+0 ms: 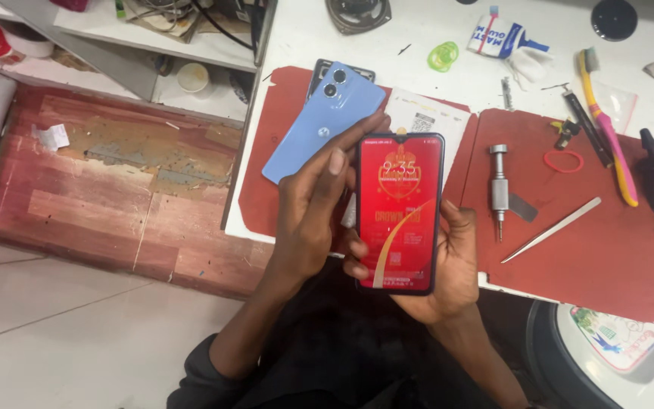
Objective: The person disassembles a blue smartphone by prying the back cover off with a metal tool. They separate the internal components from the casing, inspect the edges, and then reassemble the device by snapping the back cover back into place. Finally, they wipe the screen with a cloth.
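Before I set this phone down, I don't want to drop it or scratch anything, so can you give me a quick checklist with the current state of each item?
1. Right hand cups the lit phone from behind: ok.
2. Left hand steadies its left edge, fingers reaching the top corner: ok.
3. Screen is lit and shows no cracks: ok.
4. Phone is above the red mat: not ok, it hangs at the table's front edge.
5. Landing spot free of tools: not ok on the right, where a metal screwdriver and tweezers lie.
6. Blue phone lies face down behind the left hand, whether touching it: cannot tell.
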